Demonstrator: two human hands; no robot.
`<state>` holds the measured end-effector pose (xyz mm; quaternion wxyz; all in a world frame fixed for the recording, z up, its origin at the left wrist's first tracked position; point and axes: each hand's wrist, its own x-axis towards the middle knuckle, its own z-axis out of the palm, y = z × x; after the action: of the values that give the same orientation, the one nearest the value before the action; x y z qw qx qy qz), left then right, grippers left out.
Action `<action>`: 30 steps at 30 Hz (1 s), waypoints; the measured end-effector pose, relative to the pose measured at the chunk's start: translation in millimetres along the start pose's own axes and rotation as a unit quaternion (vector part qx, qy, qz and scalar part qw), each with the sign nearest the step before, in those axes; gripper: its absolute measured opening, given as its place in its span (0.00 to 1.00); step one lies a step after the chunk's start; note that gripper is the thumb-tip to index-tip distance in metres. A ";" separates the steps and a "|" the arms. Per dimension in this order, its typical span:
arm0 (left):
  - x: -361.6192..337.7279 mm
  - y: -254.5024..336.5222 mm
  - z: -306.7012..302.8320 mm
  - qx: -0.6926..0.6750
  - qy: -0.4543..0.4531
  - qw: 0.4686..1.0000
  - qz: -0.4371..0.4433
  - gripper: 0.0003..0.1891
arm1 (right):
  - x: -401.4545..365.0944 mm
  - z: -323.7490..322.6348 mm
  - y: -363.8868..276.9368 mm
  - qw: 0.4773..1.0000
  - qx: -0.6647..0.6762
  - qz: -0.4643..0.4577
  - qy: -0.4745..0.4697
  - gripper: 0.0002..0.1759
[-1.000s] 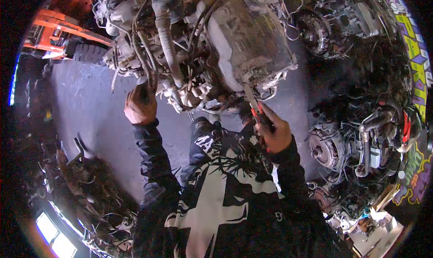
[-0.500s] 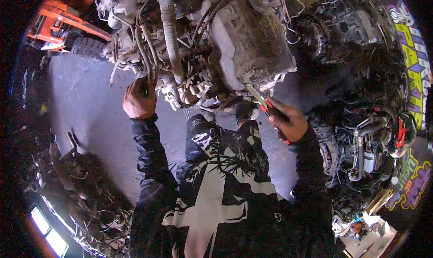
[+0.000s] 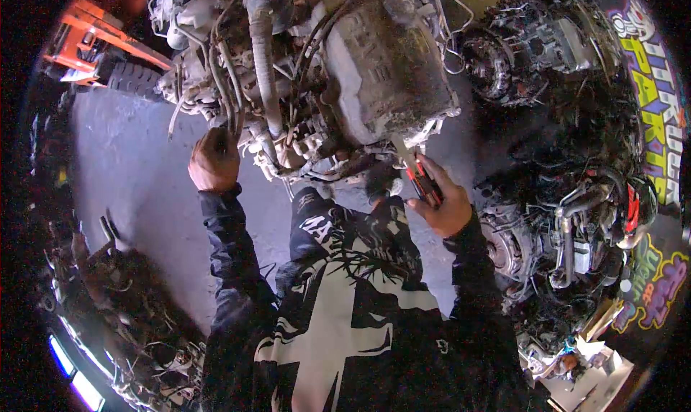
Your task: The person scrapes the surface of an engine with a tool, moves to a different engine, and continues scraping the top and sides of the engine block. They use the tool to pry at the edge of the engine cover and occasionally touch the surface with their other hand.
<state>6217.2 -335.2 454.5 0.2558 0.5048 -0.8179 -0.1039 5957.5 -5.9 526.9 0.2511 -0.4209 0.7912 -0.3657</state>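
Note:
A large dirty engine (image 3: 392, 66) with a grey cover marked in raised letters fills the top middle. My left hand (image 3: 214, 161) is closed at its lower left, fingers wrapped round the lower end of a thin hose (image 3: 229, 88). My right hand (image 3: 448, 199) grips a red-and-black-handled tool (image 3: 423, 184) with a flat pale metal blade. The blade points up and left, its tip right at the lower edge of the cover. A ribbed hose (image 3: 263, 73) runs down the engine between my hands.
Greasy engines and parts (image 3: 576, 217) crowd the right side. More dark parts (image 3: 129, 289) lie at lower left on the grey floor (image 3: 129, 153). An orange machine (image 3: 93, 41) with a black tyre (image 3: 133, 79) stands at upper left. An open cardboard box (image 3: 594, 376) is at lower right.
My right hand has turned, with the thumb and fingers straighter along the handle, and more of its red side shows. My left hand stays at the hose. The view has shifted slightly.

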 end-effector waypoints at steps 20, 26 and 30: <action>2.5 -2.7 3.0 0.043 0.024 0.999 0.016 0.08 | 34.9 -26.7 -9.2 0.991 -0.051 -0.072 -0.101 0.33; 2.5 2.9 2.3 0.014 0.036 0.999 0.014 0.08 | 51.5 -27.0 -5.1 0.987 -0.062 -0.096 -0.114 0.33; 5.5 5.1 1.5 0.014 0.065 0.998 -0.007 0.08 | 50.5 -36.8 -1.1 0.984 -0.018 -0.033 -0.172 0.32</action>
<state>6210.5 -337.7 457.2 0.3005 0.5198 -0.7973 -0.0610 5905.8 -35.8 545.6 0.3636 -0.5076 0.7285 -0.2819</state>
